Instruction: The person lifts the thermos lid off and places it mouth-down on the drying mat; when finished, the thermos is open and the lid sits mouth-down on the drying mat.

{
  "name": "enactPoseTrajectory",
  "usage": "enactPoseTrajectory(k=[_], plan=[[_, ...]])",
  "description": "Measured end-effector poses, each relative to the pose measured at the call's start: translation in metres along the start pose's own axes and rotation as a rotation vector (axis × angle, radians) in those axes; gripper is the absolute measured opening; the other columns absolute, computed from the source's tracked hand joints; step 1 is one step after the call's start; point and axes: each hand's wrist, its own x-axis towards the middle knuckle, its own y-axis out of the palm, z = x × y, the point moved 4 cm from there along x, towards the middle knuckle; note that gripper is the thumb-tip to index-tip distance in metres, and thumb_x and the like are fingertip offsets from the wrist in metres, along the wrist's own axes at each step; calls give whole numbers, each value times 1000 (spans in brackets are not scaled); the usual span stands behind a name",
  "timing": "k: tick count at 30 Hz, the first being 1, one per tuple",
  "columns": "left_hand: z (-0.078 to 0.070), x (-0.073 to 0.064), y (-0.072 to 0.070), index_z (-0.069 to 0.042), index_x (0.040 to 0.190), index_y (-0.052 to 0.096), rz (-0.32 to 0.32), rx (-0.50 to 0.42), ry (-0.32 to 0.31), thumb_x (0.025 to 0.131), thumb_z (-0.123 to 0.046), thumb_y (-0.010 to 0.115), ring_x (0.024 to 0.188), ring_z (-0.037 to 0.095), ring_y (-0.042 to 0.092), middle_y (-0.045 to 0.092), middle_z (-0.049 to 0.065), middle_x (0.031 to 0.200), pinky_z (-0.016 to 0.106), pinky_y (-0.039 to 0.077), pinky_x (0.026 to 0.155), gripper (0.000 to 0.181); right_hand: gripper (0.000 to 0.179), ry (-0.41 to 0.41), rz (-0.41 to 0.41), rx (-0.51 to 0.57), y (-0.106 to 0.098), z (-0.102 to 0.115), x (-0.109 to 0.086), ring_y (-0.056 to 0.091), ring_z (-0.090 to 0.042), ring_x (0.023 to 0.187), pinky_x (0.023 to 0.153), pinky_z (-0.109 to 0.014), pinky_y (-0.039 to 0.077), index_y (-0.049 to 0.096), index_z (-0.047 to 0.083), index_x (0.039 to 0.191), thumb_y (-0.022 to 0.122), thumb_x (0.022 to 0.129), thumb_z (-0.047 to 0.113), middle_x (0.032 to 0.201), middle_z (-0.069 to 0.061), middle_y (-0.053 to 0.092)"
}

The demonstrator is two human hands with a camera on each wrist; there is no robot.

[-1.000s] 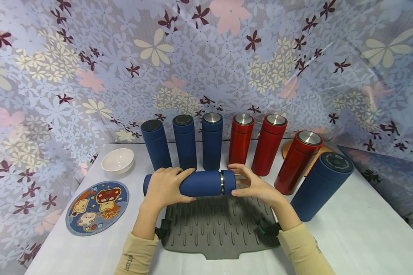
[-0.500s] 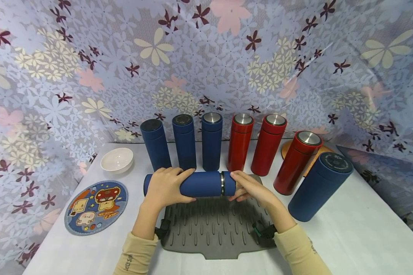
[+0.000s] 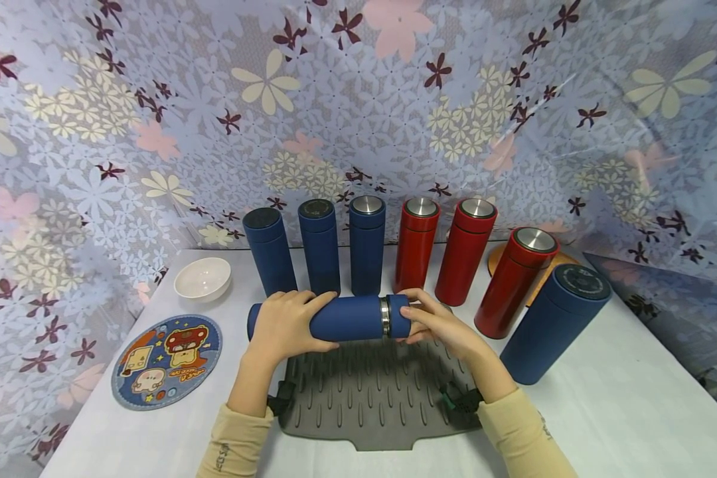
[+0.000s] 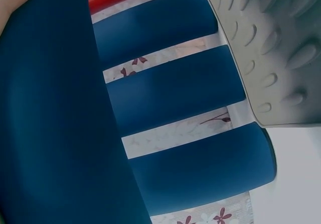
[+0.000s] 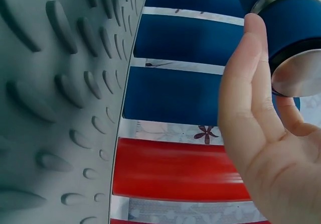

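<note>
Reached forward with the left arm (image 3: 253,392) and right arm (image 3: 494,375), converging from either side, with pale yellow sleeves (image 3: 233,438) stopping at the forearms behind the hands. Gripped with the left hand (image 3: 283,325), with its back turned upward, stretching index finger (image 3: 319,303) and thumb (image 3: 321,346) toward the right hand (image 3: 441,325). Bent the right hand inward, facing the left, and pinched with curled fingers (image 3: 421,297). Held both hands near each other, roughly level.

We've room on the surface (image 3: 639,385) R of the end blue flask (image 3: 552,328), but fwd of the held flask (image 3: 354,318), upright blue flasks (image 3: 367,255) + red flasks (image 3: 466,255) block us, w/ only narrow gaps btwn.
</note>
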Motion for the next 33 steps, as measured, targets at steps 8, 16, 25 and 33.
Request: enactPoseTrajectory(k=[8, 16, 25, 33], plan=[[3, -1, 1, -27, 124, 59, 16, -1, -24, 53, -66, 74, 81, 20, 64, 67, 2, 98, 36, 51, 72, 82, 49, -66, -21, -17, -6, 3, -2, 59, -26, 87, 82, -47, 49, 34, 5, 134, 52, 92, 23, 117, -21, 40], [14, -2, -1, -25, 124, 59, -26, -61, -57, 53, -67, 74, 81, 22, 64, 67, 4, 99, 38, 52, 71, 83, 50, -92, -82, -44, -14, 9, -5, 51, -20, 86, 79, -36, 52, 33, 4, 136, 52, 92, 21, 111, -18, 42], [49, -15, 2, -21, 132, 50, 0, -479, -374, 59, -51, 80, 103, 32, 58, 59, 11, 122, 50, 48, 82, 84, 48, -93, -97, -28, -15, 8, -6, 54, -18, 84, 80, -35, 52, 33, 5, 134, 51, 92, 20, 103, -11, 50], [83, -30, 11, -17, 138, 37, -45, -888, -665, 67, -26, 81, 119, 37, 45, 48, 18, 132, 58, 36, 96, 84, 48, -97, -90, -23, -15, 7, -5, 55, -19, 87, 83, -43, 50, 32, 5, 135, 50, 92, 20, 106, -12, 50]])
